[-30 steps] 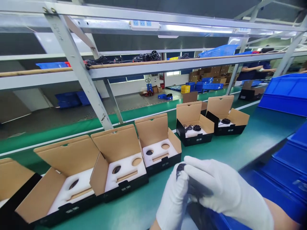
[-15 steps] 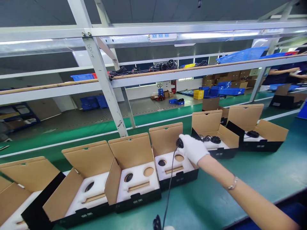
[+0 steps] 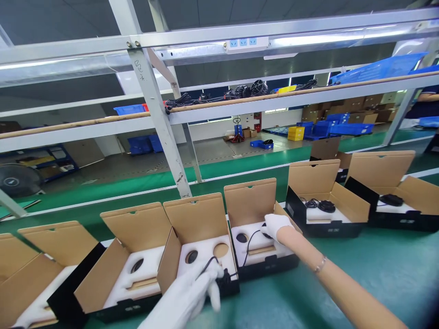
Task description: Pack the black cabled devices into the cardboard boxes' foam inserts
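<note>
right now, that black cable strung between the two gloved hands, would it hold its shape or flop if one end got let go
Likely floppy: the black cable sags in a loose curve from the right hand toward the left hand rather than spanning straight. It looks thin, so probably light. The plug end by the left hand's fingers might swing or drag over the box edge.

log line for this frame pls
right hand: pressing black round part into foam insert of open box | left hand: holding cable plug end | belt
</note>
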`<action>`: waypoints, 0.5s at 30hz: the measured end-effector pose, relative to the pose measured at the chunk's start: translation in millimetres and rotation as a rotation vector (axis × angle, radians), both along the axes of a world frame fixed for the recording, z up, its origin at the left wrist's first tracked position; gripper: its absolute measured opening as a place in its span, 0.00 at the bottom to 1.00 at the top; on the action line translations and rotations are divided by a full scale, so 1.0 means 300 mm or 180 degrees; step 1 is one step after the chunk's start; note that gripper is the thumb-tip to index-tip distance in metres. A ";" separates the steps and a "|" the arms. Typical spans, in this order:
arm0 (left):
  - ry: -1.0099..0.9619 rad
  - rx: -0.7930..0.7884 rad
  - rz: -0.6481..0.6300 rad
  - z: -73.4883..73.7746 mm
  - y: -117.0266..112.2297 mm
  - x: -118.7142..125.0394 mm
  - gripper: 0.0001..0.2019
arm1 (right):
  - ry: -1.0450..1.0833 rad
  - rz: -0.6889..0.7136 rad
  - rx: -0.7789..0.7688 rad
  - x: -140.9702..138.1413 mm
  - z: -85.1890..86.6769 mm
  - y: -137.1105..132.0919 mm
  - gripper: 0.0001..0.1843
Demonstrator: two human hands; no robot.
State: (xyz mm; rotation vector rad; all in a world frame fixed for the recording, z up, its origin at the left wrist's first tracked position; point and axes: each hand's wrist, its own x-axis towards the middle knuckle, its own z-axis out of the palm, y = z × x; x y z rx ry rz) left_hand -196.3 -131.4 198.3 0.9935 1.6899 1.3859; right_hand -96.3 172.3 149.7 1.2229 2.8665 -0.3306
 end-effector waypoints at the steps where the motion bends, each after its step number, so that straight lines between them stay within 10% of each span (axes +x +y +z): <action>1: -0.0019 -0.0161 -0.0274 0.039 0.021 -0.013 0.22 | 0.0117 0.0180 -0.0012 0.019 0.032 -0.017 0.20; 5: 0.1214 -0.0218 -0.0894 0.191 0.109 -0.034 0.19 | 0.1077 0.1771 -0.1085 0.083 0.176 -0.106 0.46; 8: 0.1946 0.0173 -0.0947 0.241 0.201 -0.034 0.16 | 0.1586 0.2075 -0.1516 0.093 0.234 -0.150 0.36; 11: 0.2412 0.0736 -0.0029 0.195 0.320 -0.047 0.14 | 0.2142 0.1525 -0.1418 0.078 0.226 -0.146 0.14; 15: 0.2439 0.0826 0.0299 0.058 0.481 -0.059 0.18 | 0.2905 0.1134 -0.2638 0.060 0.170 -0.114 0.22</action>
